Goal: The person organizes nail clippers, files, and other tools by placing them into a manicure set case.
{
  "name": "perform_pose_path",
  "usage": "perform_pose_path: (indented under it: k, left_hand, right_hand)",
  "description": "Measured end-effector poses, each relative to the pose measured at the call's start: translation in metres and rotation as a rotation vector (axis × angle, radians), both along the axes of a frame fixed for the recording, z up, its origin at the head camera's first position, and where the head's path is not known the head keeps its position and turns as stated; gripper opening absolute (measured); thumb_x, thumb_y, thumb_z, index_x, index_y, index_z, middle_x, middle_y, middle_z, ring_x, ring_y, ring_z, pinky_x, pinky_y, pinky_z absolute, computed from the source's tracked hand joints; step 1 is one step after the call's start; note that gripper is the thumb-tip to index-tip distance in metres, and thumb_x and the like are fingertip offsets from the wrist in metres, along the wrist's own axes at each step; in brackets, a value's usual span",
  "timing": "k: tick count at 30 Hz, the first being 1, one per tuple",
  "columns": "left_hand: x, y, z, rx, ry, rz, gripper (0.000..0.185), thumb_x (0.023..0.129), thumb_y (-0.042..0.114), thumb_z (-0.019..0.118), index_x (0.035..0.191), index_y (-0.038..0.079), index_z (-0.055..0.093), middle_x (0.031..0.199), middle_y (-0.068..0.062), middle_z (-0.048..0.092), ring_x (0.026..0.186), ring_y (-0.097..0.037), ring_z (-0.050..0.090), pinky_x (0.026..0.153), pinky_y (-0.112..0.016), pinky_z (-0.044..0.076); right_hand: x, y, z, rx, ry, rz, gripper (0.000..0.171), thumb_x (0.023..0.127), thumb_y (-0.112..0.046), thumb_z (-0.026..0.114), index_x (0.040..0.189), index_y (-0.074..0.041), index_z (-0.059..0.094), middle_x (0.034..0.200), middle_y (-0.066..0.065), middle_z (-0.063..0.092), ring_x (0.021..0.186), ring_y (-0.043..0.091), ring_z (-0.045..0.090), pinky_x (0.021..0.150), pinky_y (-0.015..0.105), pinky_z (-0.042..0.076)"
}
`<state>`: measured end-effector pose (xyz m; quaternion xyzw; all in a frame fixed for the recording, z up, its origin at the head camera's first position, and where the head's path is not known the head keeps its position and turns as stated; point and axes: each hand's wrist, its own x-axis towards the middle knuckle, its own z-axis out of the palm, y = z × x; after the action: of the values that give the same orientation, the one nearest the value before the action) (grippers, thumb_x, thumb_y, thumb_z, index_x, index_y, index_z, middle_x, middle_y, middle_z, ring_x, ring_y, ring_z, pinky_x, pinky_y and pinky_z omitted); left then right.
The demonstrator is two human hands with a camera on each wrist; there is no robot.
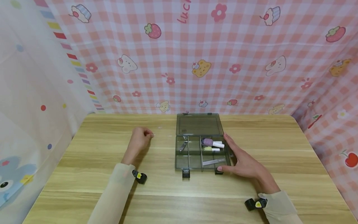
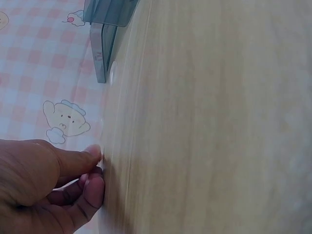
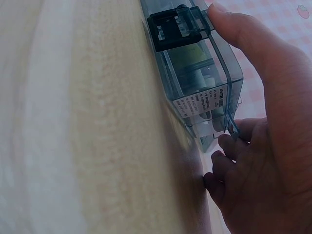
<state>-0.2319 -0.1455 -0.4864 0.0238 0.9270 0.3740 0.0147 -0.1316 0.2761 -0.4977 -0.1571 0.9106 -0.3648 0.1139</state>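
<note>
A grey see-through compartment box (image 1: 182, 162) stands with its lid (image 1: 199, 123) laid back. My right hand (image 1: 246, 163) holds its right end, thumb at the front corner by a black latch and fingers at the back. Inside are a purple nail polish bottle (image 1: 207, 142) with a white cap, a yellow-green one (image 1: 208, 149), a nail clipper (image 1: 183, 146) at the back left and a flat silver tool (image 1: 212, 162) at the front right. Left of the box, my left hand (image 1: 140, 138) pinches a tiny clear piece (image 1: 154, 135) at the tabletop, mostly hidden by the fingertips.
Small clear pieces lie on the wooden table (image 1: 159, 186), one clear piece (image 1: 160, 127) beyond the left fingertips and another clear piece (image 1: 170, 136) nearer the box. A pink checked curtain (image 1: 179, 90) hangs right behind the table's back edge.
</note>
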Motion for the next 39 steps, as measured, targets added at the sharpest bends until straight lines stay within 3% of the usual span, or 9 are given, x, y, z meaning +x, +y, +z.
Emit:
perform_pose_path:
  k: [16, 22, 27, 39]
  left_hand:
    - [-0.0013, -0.0016, -0.0021, -0.015, 0.009, -0.012, 0.02, 0.104, 0.009, 0.058, 0.098, -0.002, 0.075, 0.09, -0.016, 0.071, 0.07, -0.019, 0.054, 0.061, -0.027, 0.044]
    - [-0.001, -0.0018, -0.0024, -0.015, 0.044, -0.026, 0.017, 0.099, 0.012, 0.065, 0.093, -0.001, 0.075, 0.087, -0.015, 0.072, 0.071, -0.018, 0.059, 0.063, -0.026, 0.048]
    - [0.001, 0.0003, -0.0009, -0.006, -0.007, -0.016, 0.016, 0.092, 0.017, 0.076, 0.094, 0.001, 0.072, 0.088, -0.012, 0.069, 0.076, -0.019, 0.06, 0.066, -0.027, 0.05]
    - [0.0013, 0.0006, -0.0021, -0.005, 0.025, -0.007, 0.011, 0.094, 0.01, 0.072, 0.092, -0.001, 0.074, 0.083, -0.011, 0.068, 0.072, -0.018, 0.058, 0.063, -0.025, 0.048]
  right_hand:
    - [-0.0002, 0.0011, -0.0008, -0.001, 0.001, -0.008, 0.124, 0.078, -0.063, 0.081, 0.166, -0.032, -0.002, 0.175, 0.003, 0.001, 0.157, 0.043, 0.017, 0.119, 0.07, 0.026]
    - [0.0, 0.0014, -0.0011, -0.003, -0.002, -0.005, 0.125, 0.078, -0.064, 0.08, 0.165, -0.032, -0.003, 0.175, 0.003, 0.001, 0.157, 0.044, 0.017, 0.119, 0.07, 0.026]
    - [0.0, 0.0019, 0.0002, -0.009, -0.007, -0.009, 0.125, 0.078, -0.064, 0.081, 0.165, -0.033, -0.004, 0.175, 0.004, 0.001, 0.157, 0.044, 0.017, 0.119, 0.07, 0.026]
    - [0.0011, 0.001, -0.0011, -0.024, -0.013, -0.018, 0.126, 0.076, -0.063, 0.083, 0.165, -0.034, -0.003, 0.175, 0.002, 0.002, 0.157, 0.041, 0.017, 0.119, 0.069, 0.026]
